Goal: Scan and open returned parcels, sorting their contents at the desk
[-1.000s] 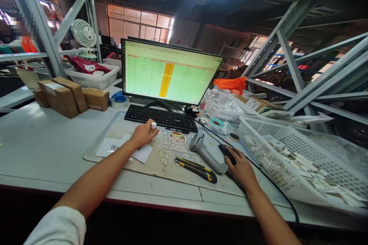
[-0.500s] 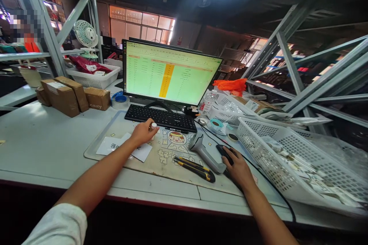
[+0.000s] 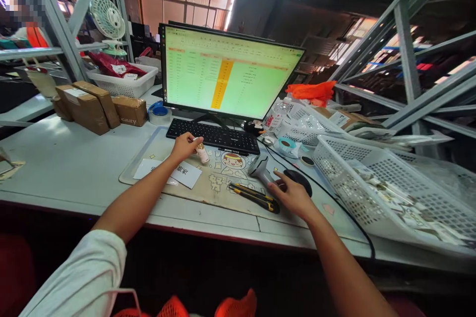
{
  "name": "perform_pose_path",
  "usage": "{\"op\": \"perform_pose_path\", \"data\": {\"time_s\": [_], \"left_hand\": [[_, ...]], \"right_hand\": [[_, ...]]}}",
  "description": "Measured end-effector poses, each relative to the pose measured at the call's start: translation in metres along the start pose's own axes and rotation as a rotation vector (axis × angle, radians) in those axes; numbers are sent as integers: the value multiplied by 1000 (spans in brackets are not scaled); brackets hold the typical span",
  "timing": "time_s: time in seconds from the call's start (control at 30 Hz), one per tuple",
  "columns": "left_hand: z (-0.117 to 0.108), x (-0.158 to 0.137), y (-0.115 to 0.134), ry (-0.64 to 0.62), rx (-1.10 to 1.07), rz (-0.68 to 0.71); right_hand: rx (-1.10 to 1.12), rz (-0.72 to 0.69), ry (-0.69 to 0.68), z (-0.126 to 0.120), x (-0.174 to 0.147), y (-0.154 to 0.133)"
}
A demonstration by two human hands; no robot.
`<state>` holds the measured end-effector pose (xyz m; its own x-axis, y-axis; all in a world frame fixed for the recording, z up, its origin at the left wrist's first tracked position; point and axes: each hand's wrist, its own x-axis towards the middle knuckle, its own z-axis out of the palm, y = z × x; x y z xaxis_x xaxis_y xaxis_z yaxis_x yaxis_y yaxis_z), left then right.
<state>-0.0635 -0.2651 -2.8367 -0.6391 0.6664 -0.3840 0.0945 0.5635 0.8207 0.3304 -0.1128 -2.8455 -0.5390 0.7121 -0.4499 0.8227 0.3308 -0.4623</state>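
Observation:
My left hand [image 3: 187, 146] pinches a small white-labelled vial [image 3: 203, 153] above the desk mat [image 3: 203, 195], just in front of the keyboard [image 3: 211, 137]. Two white cards [image 3: 186, 173] with printed characters lie beneath that wrist. Thumb and fingers of my right hand [image 3: 292, 193] close around the handle of a grey barcode scanner [image 3: 261, 169], which rests on the mat. My palm hides the handle's lower end. Beside these fingers sits a black mouse [image 3: 299, 181]. Yellow-and-black utility knives [image 3: 255, 198] lie left of the scanner.
A monitor [image 3: 201, 77] showing a spreadsheet stands behind the keyboard. Brown boxes [image 3: 87, 109] and a tape roll [image 3: 159, 113] are at left. White baskets [image 3: 345, 183] flank the right side, and a black cable [image 3: 330, 198] crosses there. A person [image 3: 35, 34] is far left.
My right hand has left the mouse and moved left onto the scanner's handle. My left hand has turned the vial so its label shows. The camera view has tipped down.

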Motion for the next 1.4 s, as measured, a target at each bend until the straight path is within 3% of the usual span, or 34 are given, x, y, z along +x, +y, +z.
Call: {"op": "perform_pose_path", "data": {"time_s": [0.13, 0.27, 0.33, 0.47, 0.6, 0.77, 1.1, 1.4], "left_hand": [[1, 0, 3, -9, -45, -41], [2, -3, 7, -17, -54, -38], [3, -5, 7, -20, -50, -22], [3, -10, 8, 0, -17, 35], [2, -14, 10, 18, 138, 174], [0, -15, 12, -6, 263, 239], [-4, -26, 26, -191, 405, 292], [1, -25, 20, -134, 441, 311]], "right_hand": [[-235, 78, -78, 4, 1, -45], [-266, 137, -151, -16, -1, -73], [-155, 53, -181, -31, -7, -87], [127, -274, -313, -55, -23, -120], [135, -369, -346, -57, -29, -146], [147, -366, -326, -54, -29, -153], [139, -401, -277, -60, -33, -147], [156, -435, -256, -53, -40, -147]]}}
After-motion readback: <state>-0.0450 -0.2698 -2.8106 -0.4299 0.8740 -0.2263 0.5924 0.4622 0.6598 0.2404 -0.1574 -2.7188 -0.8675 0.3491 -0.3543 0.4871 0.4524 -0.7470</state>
